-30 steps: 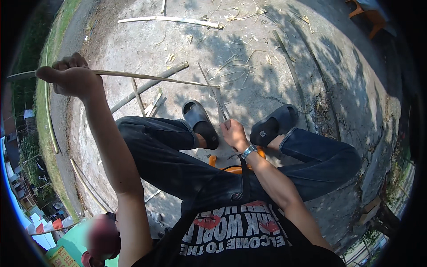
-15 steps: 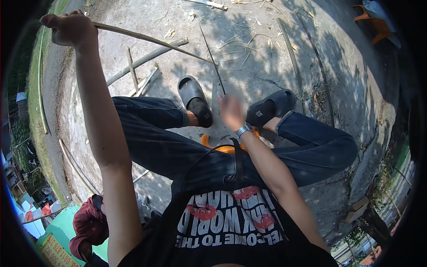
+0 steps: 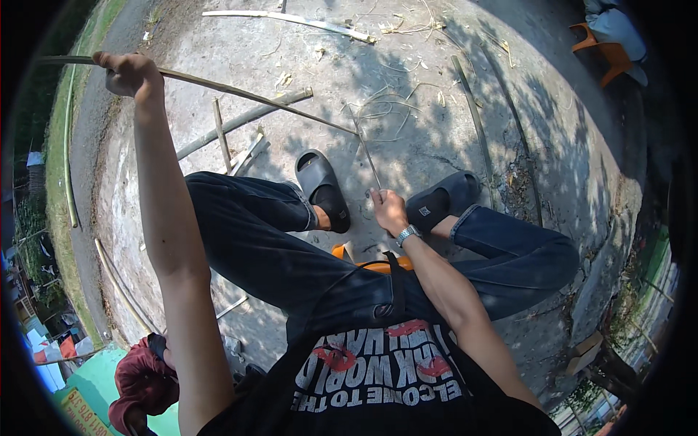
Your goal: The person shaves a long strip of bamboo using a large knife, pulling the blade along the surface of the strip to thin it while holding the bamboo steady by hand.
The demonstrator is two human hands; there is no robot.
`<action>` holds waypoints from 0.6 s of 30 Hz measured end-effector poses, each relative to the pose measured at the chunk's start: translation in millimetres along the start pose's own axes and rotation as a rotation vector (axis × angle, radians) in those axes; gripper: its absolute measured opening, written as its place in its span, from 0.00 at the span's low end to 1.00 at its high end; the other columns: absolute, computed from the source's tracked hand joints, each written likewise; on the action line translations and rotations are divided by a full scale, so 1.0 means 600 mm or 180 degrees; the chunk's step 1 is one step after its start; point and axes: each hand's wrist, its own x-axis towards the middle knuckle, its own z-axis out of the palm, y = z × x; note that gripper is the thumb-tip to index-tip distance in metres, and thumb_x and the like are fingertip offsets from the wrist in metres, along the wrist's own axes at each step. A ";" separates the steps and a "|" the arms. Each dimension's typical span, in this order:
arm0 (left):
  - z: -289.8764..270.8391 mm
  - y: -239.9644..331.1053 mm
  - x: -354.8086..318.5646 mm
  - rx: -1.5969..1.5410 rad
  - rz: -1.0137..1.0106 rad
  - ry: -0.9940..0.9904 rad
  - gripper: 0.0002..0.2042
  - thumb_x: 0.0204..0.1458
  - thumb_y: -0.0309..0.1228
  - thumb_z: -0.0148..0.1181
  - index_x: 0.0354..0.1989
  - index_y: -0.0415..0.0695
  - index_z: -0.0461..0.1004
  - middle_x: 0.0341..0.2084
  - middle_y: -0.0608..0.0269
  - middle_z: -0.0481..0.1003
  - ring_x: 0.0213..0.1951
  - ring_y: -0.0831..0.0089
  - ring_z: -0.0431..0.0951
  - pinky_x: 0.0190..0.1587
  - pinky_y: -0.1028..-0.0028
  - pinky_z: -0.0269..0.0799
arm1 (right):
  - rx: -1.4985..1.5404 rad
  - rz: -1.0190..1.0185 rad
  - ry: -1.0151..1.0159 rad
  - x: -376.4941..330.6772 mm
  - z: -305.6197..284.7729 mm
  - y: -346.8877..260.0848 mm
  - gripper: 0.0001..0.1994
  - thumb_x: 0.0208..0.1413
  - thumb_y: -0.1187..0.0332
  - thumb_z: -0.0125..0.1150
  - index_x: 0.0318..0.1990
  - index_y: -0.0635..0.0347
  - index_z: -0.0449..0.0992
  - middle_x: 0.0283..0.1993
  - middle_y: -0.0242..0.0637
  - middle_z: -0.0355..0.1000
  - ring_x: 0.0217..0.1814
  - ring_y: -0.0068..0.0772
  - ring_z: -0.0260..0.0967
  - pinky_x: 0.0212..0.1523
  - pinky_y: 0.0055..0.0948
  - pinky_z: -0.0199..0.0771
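Note:
At the upper left, my left hand (image 3: 129,75) is closed around a long, narrow bamboo strip (image 3: 247,94), with my arm stretched far out. One end of the strip runs past the hand to the left; the other slants down toward the space ahead of my feet. Between my sandals, my right hand (image 3: 390,211), with a metal watch at its wrist, grips a long-bladed knife (image 3: 368,156), seen nearly edge-on. Its handle is hidden by the fingers. The blade points away from me and crosses the strip's end; whether they touch, I cannot tell.
My dark sandals (image 3: 318,174) stand either side of the blade. Bamboo poles (image 3: 254,120) and split pieces (image 3: 291,24) lie on the concrete, with thin shavings (image 3: 385,109). An orange chair (image 3: 611,62) is at the far right. A person in a maroon top (image 3: 145,381) is at lower left.
My left hand has moved slightly down and right with the strip. My right hand has come slightly nearer to me, drawing the knife back, and the crossing point has shifted down.

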 end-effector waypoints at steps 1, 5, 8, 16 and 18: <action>-0.025 -0.050 -0.016 -0.0123 0.0000 0.0116 0.07 0.61 0.34 0.61 0.39 0.54 0.85 0.25 0.79 0.82 0.22 0.81 0.74 0.30 0.78 0.67 | 0.0057 -0.0126 0.0337 -0.027 -0.010 0.010 0.20 0.65 0.53 0.59 0.37 0.66 0.73 0.30 0.54 0.77 0.39 0.58 0.77 0.40 0.51 0.75; -0.005 -0.095 -0.037 -0.0178 0.0293 0.0836 0.08 0.60 0.38 0.65 0.41 0.50 0.84 0.22 0.77 0.80 0.23 0.85 0.72 0.24 0.80 0.62 | -0.0188 0.0394 -0.0107 -0.035 -0.060 -0.012 0.19 0.65 0.54 0.59 0.35 0.65 0.77 0.32 0.52 0.79 0.39 0.57 0.78 0.41 0.45 0.77; -0.020 0.009 0.054 0.0661 0.1626 0.0940 0.15 0.63 0.43 0.61 0.41 0.42 0.81 0.15 0.71 0.72 0.26 0.83 0.71 0.23 0.85 0.63 | -0.0525 0.0219 -0.0347 0.000 -0.014 0.037 0.20 0.65 0.55 0.58 0.30 0.65 0.77 0.33 0.54 0.77 0.43 0.58 0.77 0.43 0.46 0.76; 0.008 0.124 0.015 0.1657 -0.0179 -0.0596 0.09 0.55 0.38 0.59 0.38 0.61 0.86 0.17 0.82 0.75 0.19 0.81 0.72 0.25 0.76 0.69 | 0.0001 0.0138 -0.0263 -0.060 -0.035 -0.018 0.23 0.63 0.52 0.59 0.39 0.71 0.76 0.35 0.59 0.77 0.44 0.60 0.77 0.45 0.49 0.76; -0.058 0.062 0.036 0.0450 0.0266 -0.0522 0.20 0.63 0.48 0.51 0.47 0.46 0.81 0.22 0.71 0.76 0.28 0.71 0.76 0.31 0.67 0.74 | -0.0511 0.0588 -0.0580 -0.038 -0.021 0.068 0.25 0.64 0.50 0.54 0.39 0.69 0.78 0.42 0.62 0.77 0.51 0.61 0.75 0.52 0.49 0.73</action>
